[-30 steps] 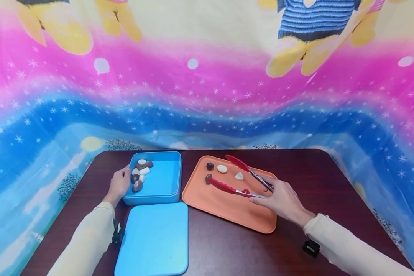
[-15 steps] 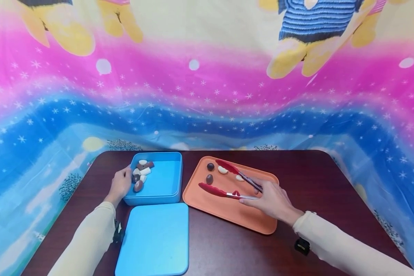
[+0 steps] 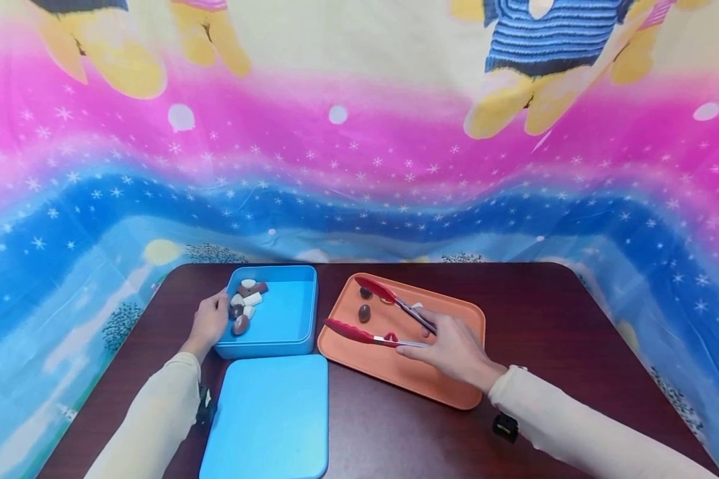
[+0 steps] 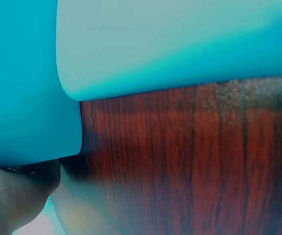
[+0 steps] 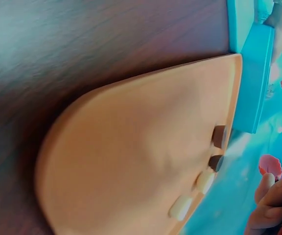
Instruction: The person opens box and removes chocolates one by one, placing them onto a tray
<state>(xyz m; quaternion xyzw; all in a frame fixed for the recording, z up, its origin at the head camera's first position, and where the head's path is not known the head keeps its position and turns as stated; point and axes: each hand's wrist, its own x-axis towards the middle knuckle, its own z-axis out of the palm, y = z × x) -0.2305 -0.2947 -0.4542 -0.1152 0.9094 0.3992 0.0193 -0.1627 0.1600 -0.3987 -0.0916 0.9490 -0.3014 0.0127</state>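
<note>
My right hand holds red-tipped metal tongs, spread wide over the orange tray with nothing between their tips. Below them on the tray lie a brown egg-shaped piece and a dark ball, partly covered by the far tip. Pale pieces nearby are mostly hidden by the tongs; the right wrist view shows two white pieces, one a rounded white piece. At the left, my left hand grips the side wall of the blue box. Inside it, brown and white pieces cluster along the left wall.
A flat blue lid lies on the dark wooden table, just in front of the box. The tray sits right of the box, a narrow gap between them. A printed curtain hangs behind the table.
My right hand has carried the spread tongs leftward across the tray, and their tips have passed beyond the brown egg-shaped piece. My left hand stays on the box.
</note>
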